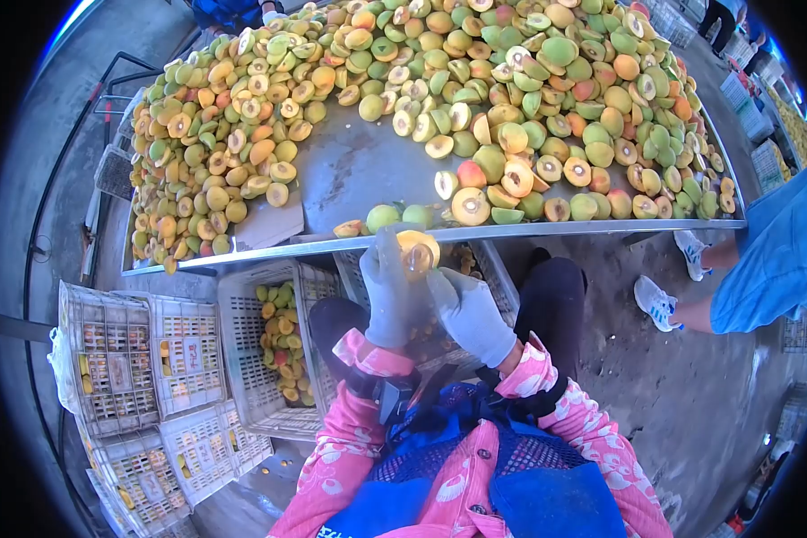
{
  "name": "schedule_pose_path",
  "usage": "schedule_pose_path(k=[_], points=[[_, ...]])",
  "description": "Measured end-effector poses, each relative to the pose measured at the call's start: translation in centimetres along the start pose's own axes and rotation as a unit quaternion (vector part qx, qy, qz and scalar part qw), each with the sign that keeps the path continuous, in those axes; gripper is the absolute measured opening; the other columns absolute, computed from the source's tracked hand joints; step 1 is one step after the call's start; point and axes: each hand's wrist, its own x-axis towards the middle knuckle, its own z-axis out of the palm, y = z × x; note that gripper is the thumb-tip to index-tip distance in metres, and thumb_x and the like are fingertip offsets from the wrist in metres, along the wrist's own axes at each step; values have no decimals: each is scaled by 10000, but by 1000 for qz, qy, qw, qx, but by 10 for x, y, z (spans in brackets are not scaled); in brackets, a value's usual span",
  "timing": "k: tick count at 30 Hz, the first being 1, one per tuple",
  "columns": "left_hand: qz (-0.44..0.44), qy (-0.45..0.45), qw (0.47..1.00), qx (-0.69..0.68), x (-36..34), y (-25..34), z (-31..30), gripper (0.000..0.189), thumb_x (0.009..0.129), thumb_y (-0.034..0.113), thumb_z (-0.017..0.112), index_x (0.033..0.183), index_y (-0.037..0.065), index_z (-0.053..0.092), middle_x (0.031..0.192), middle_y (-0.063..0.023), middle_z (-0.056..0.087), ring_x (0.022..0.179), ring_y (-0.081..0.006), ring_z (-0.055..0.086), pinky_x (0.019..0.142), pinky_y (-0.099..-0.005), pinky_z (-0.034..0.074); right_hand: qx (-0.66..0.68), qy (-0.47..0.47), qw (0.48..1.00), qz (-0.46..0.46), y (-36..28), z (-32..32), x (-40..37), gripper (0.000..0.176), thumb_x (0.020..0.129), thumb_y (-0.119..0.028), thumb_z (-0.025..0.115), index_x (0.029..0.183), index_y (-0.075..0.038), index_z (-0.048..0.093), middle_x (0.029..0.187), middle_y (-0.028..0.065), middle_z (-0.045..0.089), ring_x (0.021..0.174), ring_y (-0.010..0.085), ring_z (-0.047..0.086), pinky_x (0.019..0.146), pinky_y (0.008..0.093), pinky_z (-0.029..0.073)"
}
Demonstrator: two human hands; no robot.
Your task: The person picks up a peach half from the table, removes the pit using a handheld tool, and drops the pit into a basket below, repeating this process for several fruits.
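Note:
My left hand (386, 291), in a pale glove, grips a cut peach half (418, 252) just in front of the metal table's near edge. The yellow cut face is turned up, with a brownish hollow or stone at its middle. Close by on the right, my right hand (472, 316), also gloved, is closed with its fingertips near the fruit's lower right side. Whether it holds a small tool is hidden. Just beyond my hands, a few green peaches (384, 217) lie along the table rim.
A big heap of whole and halved peaches (511, 99) covers much of the metal table (350, 161). Below it, a plastic crate (242, 354) holds peach pieces; more crates (184, 350) stand at left. A person's legs and sneakers (659, 303) are at right.

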Motion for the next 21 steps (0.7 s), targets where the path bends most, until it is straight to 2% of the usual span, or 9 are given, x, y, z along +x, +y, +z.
schedule_pose_path(k=[1, 5, 7, 10, 12, 13, 15, 19, 21], points=[[15, 29, 999, -29, -1, -2, 1, 196, 919, 155, 562, 1014, -16, 559, 820, -133, 636, 671, -177, 579, 626, -301, 475, -1, 0, 1000, -2, 1, 4, -2, 303, 962, -261, 515, 841, 5, 591, 714, 209, 595, 654, 398, 582, 568, 411, 438], [69, 73, 994, 51, -3, -10, 4, 223, 942, 183, 503, 978, -19, 590, 804, -104, 635, 673, -152, 566, 616, -290, 465, 94, 26, 995, 1, 12, 19, -8, 321, 972, -260, 509, 859, 28, 597, 669, 179, 603, 591, 291, 588, 553, 388, 434], [-106, -4, 987, -118, -4, 14, 1, 435, 1012, 323, 377, 969, -17, 643, 866, -68, 651, 746, -120, 596, 674, -241, 472, 113, 14, 993, 22, 15, 20, -9, 342, 979, -273, 505, 861, 34, 601, 638, 148, 606, 565, 237, 579, 532, 363, 425], [-137, -29, 984, -111, 0, 10, -2, 409, 1004, 295, 402, 942, -22, 654, 803, -56, 657, 693, -121, 599, 637, -236, 478, 223, -51, 966, 119, 8, 12, -10, 407, 996, -344, 465, 814, -2, 589, 556, 51, 534, 455, 138, 482, 426, 309, 363], [-126, -26, 987, -96, 2, 6, 1, 350, 979, 245, 428, 931, -11, 661, 756, -46, 641, 657, -108, 563, 609, -244, 453, 363, -165, 854, 336, -21, -7, -7, 485, 994, -473, 393, 777, -69, 551, 519, -33, 409, 368, 87, 350, 348, 253, 264], [-115, -24, 990, -83, 1, 5, 2, 292, 955, 195, 454, 921, -1, 668, 709, -36, 625, 621, -95, 527, 581, -251, 429, 364, -164, 852, 338, -24, -9, -7, 485, 994, -473, 393, 777, -69, 551, 519, -33, 409, 368, 87, 350, 348, 253, 264], [-77, -18, 997, 11, 1, 6, 5, 284, 952, 191, 461, 919, 1, 669, 698, -40, 622, 619, -94, 527, 584, -255, 433, 456, -205, 748, 435, -26, -12, -4, 537, 973, -573, 326, 759, -113, 503, 495, -59, 315, 339, 64, 249, 314, 245, 214], [23, -47, 994, 95, 5, -4, 5, 263, 946, 194, 486, 914, 6, 667, 706, -71, 637, 612, -104, 552, 588, -267, 445, 564, -291, 629, 449, 0, -15, -2, 582, 942, -636, 310, 764, -116, 501, 500, -69, 280, 346, 63, 225, 322, 239, 197], [-64, -65, 996, -13, 4, -9, 7, 265, 949, 209, 492, 923, 7, 662, 722, -70, 647, 615, -110, 564, 588, -265, 449, 664, -334, 537, 399, 10, -13, -2, 576, 927, -648, 329, 766, -120, 497, 503, -68, 276, 349, 61, 218, 325, 234, 190]])
